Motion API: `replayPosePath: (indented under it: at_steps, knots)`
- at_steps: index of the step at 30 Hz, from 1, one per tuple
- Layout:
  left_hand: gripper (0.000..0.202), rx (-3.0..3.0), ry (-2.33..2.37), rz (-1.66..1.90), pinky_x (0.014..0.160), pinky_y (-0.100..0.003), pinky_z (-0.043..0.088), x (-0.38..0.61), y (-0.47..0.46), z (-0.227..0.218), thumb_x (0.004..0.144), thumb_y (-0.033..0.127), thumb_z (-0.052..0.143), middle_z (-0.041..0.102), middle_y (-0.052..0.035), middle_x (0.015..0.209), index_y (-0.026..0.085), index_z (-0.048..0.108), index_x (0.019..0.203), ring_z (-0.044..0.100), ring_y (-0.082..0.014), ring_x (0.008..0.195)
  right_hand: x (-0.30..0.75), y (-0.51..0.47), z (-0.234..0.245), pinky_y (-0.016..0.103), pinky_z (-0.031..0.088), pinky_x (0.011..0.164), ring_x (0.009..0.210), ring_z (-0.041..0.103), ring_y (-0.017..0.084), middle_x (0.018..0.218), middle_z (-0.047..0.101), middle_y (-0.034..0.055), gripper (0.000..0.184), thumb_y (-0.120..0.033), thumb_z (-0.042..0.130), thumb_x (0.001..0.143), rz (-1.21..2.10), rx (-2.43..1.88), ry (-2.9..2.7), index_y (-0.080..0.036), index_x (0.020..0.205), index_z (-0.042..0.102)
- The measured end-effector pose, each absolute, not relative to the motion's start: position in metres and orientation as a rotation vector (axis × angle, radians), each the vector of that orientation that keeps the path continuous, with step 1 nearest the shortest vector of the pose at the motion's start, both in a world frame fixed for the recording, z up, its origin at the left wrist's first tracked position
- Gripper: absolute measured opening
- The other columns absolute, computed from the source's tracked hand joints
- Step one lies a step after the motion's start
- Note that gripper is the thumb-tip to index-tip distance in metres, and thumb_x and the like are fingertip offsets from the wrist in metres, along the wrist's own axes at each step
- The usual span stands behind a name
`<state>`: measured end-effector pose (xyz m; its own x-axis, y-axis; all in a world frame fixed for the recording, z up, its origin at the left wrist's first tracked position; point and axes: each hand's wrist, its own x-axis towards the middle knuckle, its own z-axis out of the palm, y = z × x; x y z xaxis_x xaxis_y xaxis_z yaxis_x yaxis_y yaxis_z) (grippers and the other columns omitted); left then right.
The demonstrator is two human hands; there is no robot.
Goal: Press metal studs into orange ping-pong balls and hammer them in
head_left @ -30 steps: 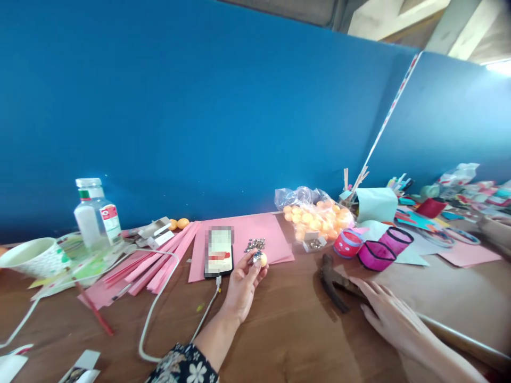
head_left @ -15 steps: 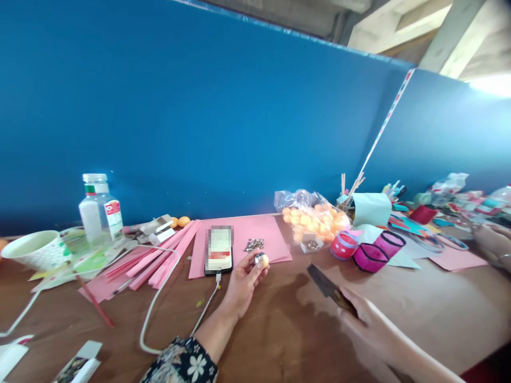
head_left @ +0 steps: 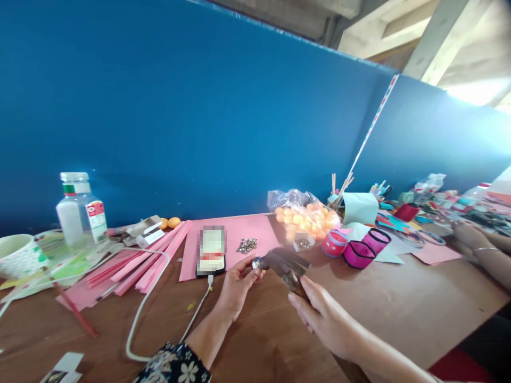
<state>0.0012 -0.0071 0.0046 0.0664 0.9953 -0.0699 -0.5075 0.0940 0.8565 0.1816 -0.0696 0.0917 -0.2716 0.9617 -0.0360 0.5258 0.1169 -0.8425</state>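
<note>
My left hand (head_left: 236, 287) is closed in a pinch around a small orange ball (head_left: 261, 270), with shiny silver tacks (head_left: 256, 263) on its side. My right hand (head_left: 329, 316) grips the wooden handle of a claw hammer (head_left: 282, 261). The hammer's head lies against or just beside the tacks on the ball; I cannot tell if they touch. Both hands are above the brown table (head_left: 271, 340). A small heap of metal tacks (head_left: 246, 246) rests on pink paper (head_left: 235, 229) behind the ball, to the right of a phone (head_left: 211, 252) whose screen is blurred.
A clear bag of orange balls (head_left: 305, 218), a little box of tacks (head_left: 304, 242) and pink-purple rings (head_left: 359, 254) stand at right. Pink strips (head_left: 136, 260), a white cable (head_left: 138, 314) and a bottle (head_left: 82, 213) lie left. Another person's hands (head_left: 475, 239) are far right.
The hammer has come left from open table to the ball, its claw now showing. The ball has shifted slightly within a view that has turned right.
</note>
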Motion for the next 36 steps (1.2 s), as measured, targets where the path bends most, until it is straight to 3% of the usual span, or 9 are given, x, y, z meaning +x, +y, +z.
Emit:
replayPosePath:
  at_steps: [9,15,19,23,29,36]
  knots:
    - [0.045,0.706,0.794,1.316,0.076,-0.025,0.047,0.002,-0.009,0.012,0.064,0.026,0.072,0.069,-0.0063,0.083,0.016,0.062,0.106,0.063,-0.0137,0.079,0.184,-0.064,0.09,0.021,0.037,0.046,0.047,0.042,0.008,0.058,0.044,-0.0049,0.018,-0.036,0.04,0.088,1.045,-1.441,-1.899,-0.018,0.091,0.043]
    - [0.03,0.749,0.767,1.301,0.074,-0.022,0.048,0.001,-0.009,0.012,0.069,0.028,0.068,0.068,-0.0051,0.086,0.016,0.066,0.096,0.062,-0.0122,0.077,0.181,-0.064,0.092,0.02,0.035,0.045,0.046,0.039,0.008,0.056,0.041,-0.0068,0.018,-0.036,0.034,0.09,1.118,-1.363,-1.831,-0.02,0.089,0.041]
    - [0.034,0.753,0.771,1.284,0.074,-0.022,0.048,0.001,-0.01,0.013,0.07,0.028,0.067,0.068,-0.0054,0.086,0.016,0.064,0.101,0.062,-0.0126,0.079,0.177,-0.061,0.091,0.02,0.034,0.044,0.044,0.038,0.007,0.054,0.041,-0.0073,0.019,-0.036,0.037,0.089,1.189,-1.358,-1.84,-0.019,0.081,0.04]
    - [0.037,0.735,0.754,1.303,0.078,-0.024,0.047,0.002,-0.01,0.013,0.069,0.026,0.068,0.068,-0.0052,0.09,0.017,0.062,0.105,0.062,-0.0129,0.082,0.178,-0.059,0.095,0.019,0.034,0.043,0.046,0.038,0.007,0.057,0.041,-0.0068,0.018,-0.036,0.036,0.09,1.186,-1.313,-1.794,-0.019,0.091,0.041]
    - [0.047,0.717,0.771,1.349,0.088,-0.028,0.043,0.002,-0.007,0.01,0.065,0.022,0.071,0.066,-0.0049,0.099,0.02,0.059,0.11,0.06,-0.0143,0.091,0.185,-0.063,0.102,0.019,0.035,0.045,0.047,0.039,0.007,0.06,0.043,-0.0054,0.02,-0.037,0.036,0.09,1.156,-1.335,-1.79,-0.018,0.091,0.042]
    - [0.047,0.742,0.762,1.339,0.082,-0.024,0.045,0.002,-0.01,0.011,0.061,0.018,0.074,0.068,-0.0049,0.092,0.018,0.061,0.107,0.061,-0.0127,0.085,0.181,-0.065,0.093,0.019,0.033,0.043,0.044,0.038,0.006,0.054,0.041,-0.007,0.021,-0.037,0.038,0.088,1.205,-1.352,-1.798,-0.019,0.079,0.04]
